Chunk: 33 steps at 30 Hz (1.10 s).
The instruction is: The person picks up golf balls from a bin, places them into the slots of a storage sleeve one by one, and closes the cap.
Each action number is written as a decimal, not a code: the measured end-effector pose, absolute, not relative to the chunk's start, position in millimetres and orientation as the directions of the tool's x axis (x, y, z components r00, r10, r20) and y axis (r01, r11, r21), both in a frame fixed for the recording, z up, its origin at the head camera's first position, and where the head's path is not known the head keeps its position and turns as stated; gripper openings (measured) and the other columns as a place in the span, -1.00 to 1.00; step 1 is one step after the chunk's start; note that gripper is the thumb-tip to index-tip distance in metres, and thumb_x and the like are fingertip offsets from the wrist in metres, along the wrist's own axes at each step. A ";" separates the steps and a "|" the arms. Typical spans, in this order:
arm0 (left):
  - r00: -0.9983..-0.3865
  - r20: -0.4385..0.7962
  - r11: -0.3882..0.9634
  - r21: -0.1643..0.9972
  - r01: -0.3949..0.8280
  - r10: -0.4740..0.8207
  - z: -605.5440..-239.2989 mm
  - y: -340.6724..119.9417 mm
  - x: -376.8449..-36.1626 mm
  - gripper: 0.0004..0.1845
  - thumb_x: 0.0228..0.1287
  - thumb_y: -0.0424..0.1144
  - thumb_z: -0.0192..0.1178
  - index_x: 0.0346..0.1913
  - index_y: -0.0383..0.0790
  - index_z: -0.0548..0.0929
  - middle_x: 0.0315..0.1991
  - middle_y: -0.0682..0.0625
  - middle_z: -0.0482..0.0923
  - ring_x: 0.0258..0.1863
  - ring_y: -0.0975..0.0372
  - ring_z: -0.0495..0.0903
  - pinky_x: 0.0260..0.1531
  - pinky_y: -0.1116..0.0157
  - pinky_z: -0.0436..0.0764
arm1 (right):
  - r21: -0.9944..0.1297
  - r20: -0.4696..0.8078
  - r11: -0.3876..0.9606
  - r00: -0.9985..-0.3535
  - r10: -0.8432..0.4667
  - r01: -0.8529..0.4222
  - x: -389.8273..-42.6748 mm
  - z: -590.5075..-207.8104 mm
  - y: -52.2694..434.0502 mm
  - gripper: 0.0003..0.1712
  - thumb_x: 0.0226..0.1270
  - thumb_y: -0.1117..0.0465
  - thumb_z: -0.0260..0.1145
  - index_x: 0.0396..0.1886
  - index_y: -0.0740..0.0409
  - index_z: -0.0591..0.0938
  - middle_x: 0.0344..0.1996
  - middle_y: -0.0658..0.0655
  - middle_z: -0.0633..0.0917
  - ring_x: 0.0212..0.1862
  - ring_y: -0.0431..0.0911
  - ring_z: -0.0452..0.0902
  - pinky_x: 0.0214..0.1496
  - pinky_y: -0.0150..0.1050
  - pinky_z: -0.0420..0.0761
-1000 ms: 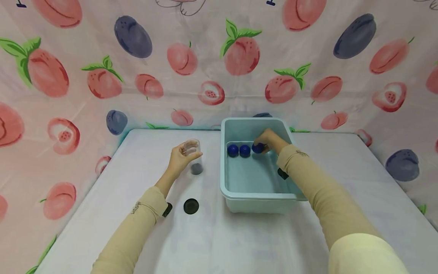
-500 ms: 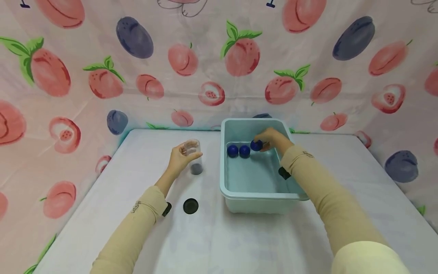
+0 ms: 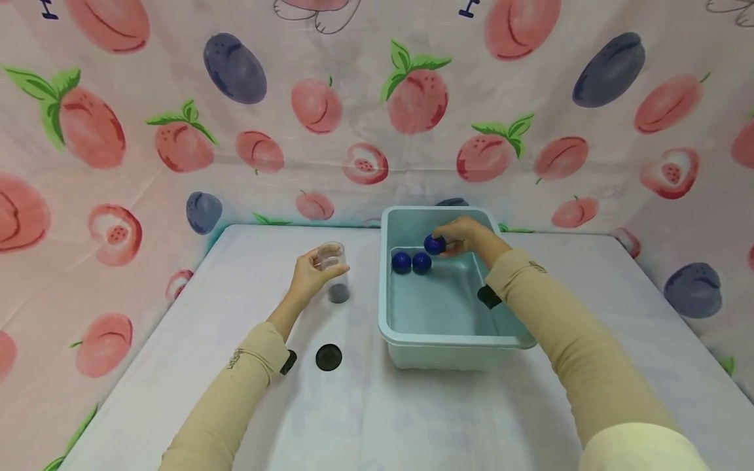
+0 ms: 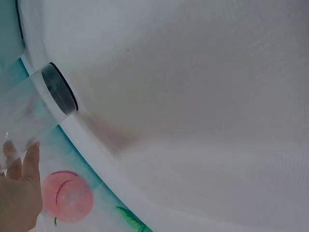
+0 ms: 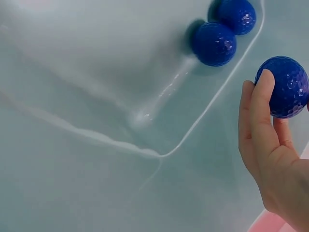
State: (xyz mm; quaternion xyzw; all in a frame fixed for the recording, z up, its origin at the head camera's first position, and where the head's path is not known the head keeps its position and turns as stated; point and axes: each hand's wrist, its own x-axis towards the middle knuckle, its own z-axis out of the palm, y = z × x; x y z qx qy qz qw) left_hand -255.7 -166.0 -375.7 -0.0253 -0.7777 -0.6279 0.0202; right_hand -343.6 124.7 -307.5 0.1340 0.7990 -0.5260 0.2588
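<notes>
Ball point(image 3: 434, 244) raised, only right wrist shows dimples point(image 5: 291, 88)

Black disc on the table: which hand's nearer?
Left. The left hand has its grip on the clear container, beyond the black disc. The right hand is farther off, over the bin, its grip on a blue ball.

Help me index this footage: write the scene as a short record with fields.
Left hand: grips a clear container with a dark base
Right hand: holds a blue ball apart from two others
Bin: light blue, those two balls side by side on its floor
Table: white, black disc on it
Backdrop: fruit-print cloth
</notes>
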 end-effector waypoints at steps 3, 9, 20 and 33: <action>-0.998 0.063 0.194 0.979 0.066 0.024 -383.0 -166.7 -263.3 -0.51 0.08 -0.33 0.36 0.11 -0.30 0.54 0.14 -0.26 0.52 0.19 -0.03 0.48 0.22 0.09 0.44 | -0.773 -0.554 0.408 -0.830 -0.063 0.485 -346.7 -308.0 126.1 -0.22 0.34 0.29 0.12 0.47 0.27 0.00 0.32 0.41 0.29 -0.04 0.01 0.48 -0.13 -0.34 0.68; -0.994 0.108 0.206 0.972 0.113 0.035 -392.8 -168.9 -274.3 -0.52 0.08 -0.29 0.38 0.10 -0.25 0.55 0.12 -0.22 0.55 0.17 0.03 0.52 0.16 0.20 0.48 | -0.798 -0.545 0.366 -0.833 -0.097 0.479 -345.2 -300.4 126.1 -0.22 0.34 0.29 0.12 0.47 0.28 0.00 0.36 0.40 0.22 0.01 0.00 0.48 -0.15 -0.36 0.68; -0.992 0.112 0.267 0.956 0.124 0.061 -393.1 -172.9 -269.6 -0.51 0.05 -0.28 0.40 0.09 -0.20 0.56 0.10 -0.16 0.57 0.14 0.08 0.53 0.11 0.23 0.54 | -0.821 -0.548 0.289 -0.821 -0.158 0.492 -340.7 -295.1 121.0 -0.22 0.34 0.26 0.09 0.48 0.22 -0.02 0.44 0.38 0.07 0.27 0.09 0.36 0.28 -0.17 0.45; -0.981 0.167 0.376 0.906 0.194 0.102 -377.4 -169.1 -268.7 -0.50 -0.01 -0.22 0.44 0.06 -0.17 0.60 0.06 -0.11 0.60 0.04 0.05 0.56 0.00 0.14 0.56 | -0.853 -0.521 0.154 -0.811 -0.265 0.498 -327.7 -287.3 118.8 -0.27 0.36 0.31 0.07 0.46 0.25 0.03 0.44 0.41 0.04 0.42 0.14 0.15 0.07 -0.23 0.62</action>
